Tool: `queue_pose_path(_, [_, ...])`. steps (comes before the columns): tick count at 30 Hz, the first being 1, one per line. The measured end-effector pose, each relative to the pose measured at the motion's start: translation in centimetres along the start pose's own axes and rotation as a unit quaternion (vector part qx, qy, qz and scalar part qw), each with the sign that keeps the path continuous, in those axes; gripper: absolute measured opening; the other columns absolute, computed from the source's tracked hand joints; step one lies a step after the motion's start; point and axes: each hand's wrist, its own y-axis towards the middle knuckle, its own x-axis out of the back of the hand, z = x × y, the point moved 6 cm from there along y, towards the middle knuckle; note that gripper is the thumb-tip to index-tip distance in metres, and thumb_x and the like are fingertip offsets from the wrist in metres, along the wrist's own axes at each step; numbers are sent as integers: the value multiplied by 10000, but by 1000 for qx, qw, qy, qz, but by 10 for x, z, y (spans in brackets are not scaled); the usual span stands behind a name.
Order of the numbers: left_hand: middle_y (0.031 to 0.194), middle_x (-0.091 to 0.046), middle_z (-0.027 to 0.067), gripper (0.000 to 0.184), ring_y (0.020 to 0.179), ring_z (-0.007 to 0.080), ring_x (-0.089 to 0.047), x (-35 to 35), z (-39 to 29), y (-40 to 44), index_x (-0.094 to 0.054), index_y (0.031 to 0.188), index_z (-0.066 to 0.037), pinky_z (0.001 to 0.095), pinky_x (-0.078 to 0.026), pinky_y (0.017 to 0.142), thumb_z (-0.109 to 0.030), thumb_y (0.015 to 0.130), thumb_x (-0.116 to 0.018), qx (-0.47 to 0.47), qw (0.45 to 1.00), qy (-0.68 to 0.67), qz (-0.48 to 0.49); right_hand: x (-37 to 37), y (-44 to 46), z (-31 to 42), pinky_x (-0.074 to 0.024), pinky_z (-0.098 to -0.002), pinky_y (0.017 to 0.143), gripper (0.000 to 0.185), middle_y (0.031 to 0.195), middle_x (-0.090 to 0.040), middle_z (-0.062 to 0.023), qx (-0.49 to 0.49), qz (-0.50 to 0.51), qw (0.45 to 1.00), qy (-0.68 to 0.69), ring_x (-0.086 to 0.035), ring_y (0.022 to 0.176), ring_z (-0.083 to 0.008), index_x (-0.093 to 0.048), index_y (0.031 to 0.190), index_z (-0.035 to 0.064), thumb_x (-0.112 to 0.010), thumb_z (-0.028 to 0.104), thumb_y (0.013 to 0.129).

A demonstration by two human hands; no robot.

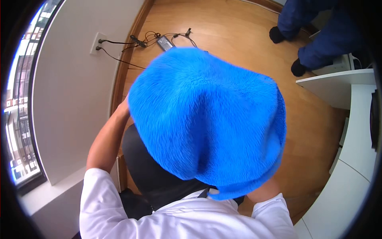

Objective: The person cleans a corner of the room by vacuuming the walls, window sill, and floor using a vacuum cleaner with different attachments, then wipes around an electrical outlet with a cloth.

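Observation:
A large fuzzy blue cloth [223, 119] fills the middle of the view, raised in front of my chest, with a deep fold down its centre and its lower edge curling near my white shirt. My left hand [126, 104] is at the cloth's left edge; only a small part of it shows and its fingers are hidden behind the fabric. On the right, my forearm goes under the cloth's lower right edge, and my right hand is fully hidden.
Cables and a black power adapter [164, 43] lie on the wooden floor [230, 28], plugged into a wall outlet [96, 44]. Another person's legs [330, 40] stand at the upper right. A white desk [350, 159] is at the right, a window at the left.

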Motion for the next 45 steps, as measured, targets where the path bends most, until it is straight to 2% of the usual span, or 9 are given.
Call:
queue_pose_path(5, [1233,-697,206,527,1140,329,-655,-58,3,98,-632,1294,-16,427,-509,993,-412,950,-686,-121,962,-89,226,-16,65,-15,-541,-421,906,330,1216,-652,-175,39,-51,990,-125,-646,1072,-302,-620,1257,28,-625,225,992])
queue_pose_path(11, [1339,-615,81,796,1219,198,-559,-60,22,98,-540,1408,-28,376,-463,1042,-671,941,-587,-16,871,-454,187,-100,153,-108,-546,-426,881,316,1192,-655,-192,14,61,934,-351,-657,1044,-323,-631,1233,28,-648,208,974])
queue_pose_path(15, [1401,-572,91,586,1271,220,-539,17,113,39,-471,1466,-35,407,-439,1095,-436,1049,-563,59,831,-545,-92,-155,215,-153,-544,-432,868,312,1187,-650,-213,-24,121,871,-475,-660,1028,-349,-637,1222,29,-664,195,959])
queue_pose_path(20, [1536,-458,162,983,1409,315,-466,139,160,-66,-318,1552,-10,492,-384,1168,-785,948,-327,13,705,-550,-447,-204,292,-248,-508,-440,987,444,1294,-615,-244,83,146,751,-639,-623,1158,-421,-566,1345,-11,-647,200,963])
queue_pose_path(24, [1227,-693,135,866,1153,261,-647,189,183,32,-640,1261,27,373,-476,1007,-761,945,-467,227,787,-388,-423,-163,284,-348,-511,-454,987,432,1206,-673,-246,-153,164,762,-608,-640,1123,-426,-554,1342,-35,-603,203,985])
queue_pose_path(31, [830,-702,188,365,793,366,-697,149,137,107,-696,890,-18,453,-524,728,-363,992,-642,99,757,-208,-611,-147,232,-317,-519,-434,821,250,985,-703,-231,-240,136,816,-508,-685,924,-352,-674,1161,-2,-559,152,1000])
queue_pose_path(37, [1226,-644,187,470,1183,336,-606,-72,162,79,-617,1252,-31,422,-470,1030,-417,987,-660,108,890,-315,-311,-107,223,-310,-509,-291,728,175,835,-660,-65,-129,145,854,-483,-610,736,-147,-652,1140,-19,-573,51,1001])
queue_pose_path(39, [1187,-656,134,389,1142,258,-616,-42,171,82,-645,1200,-50,421,-490,982,-379,994,-669,103,868,-338,-350,-103,216,-313,-525,-390,782,141,936,-694,-199,-201,141,835,-493,-678,867,-309,-657,1077,-20,-623,58,964])
queue_pose_path(45, [912,-674,53,441,843,171,-637,215,144,105,-649,993,-37,370,-528,764,-477,1008,-633,29,733,-426,-530,-141,217,-281,-518,-376,733,135,918,-669,-185,-140,89,861,-481,-651,796,-291,-659,1051,-22,-640,87,973])
